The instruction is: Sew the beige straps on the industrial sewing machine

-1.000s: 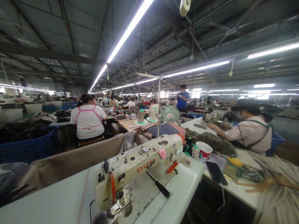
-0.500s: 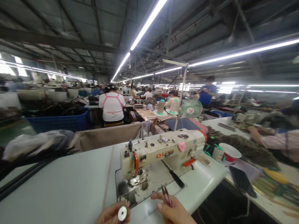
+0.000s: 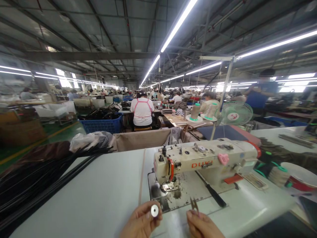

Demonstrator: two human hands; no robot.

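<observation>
Moved: both hands sit higher in view than before.
Left hand [image 3: 141,223]: grip pinches bobbin [image 3: 155,210].
Right hand [image 3: 201,226]: grip pinches snips [image 3: 194,205].
Ahead: sewing machine [image 3: 205,162], screwdriver [image 3: 211,193].
Table [image 3: 99,191]: white; factory hall.

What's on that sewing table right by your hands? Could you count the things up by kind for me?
Sewing machine: 1
Bobbin, pinched in the left hand: 1
Thread snips, held in the right hand: 1
Black-handled tool lying on the machine bed: 1
Total: 4 things
</observation>
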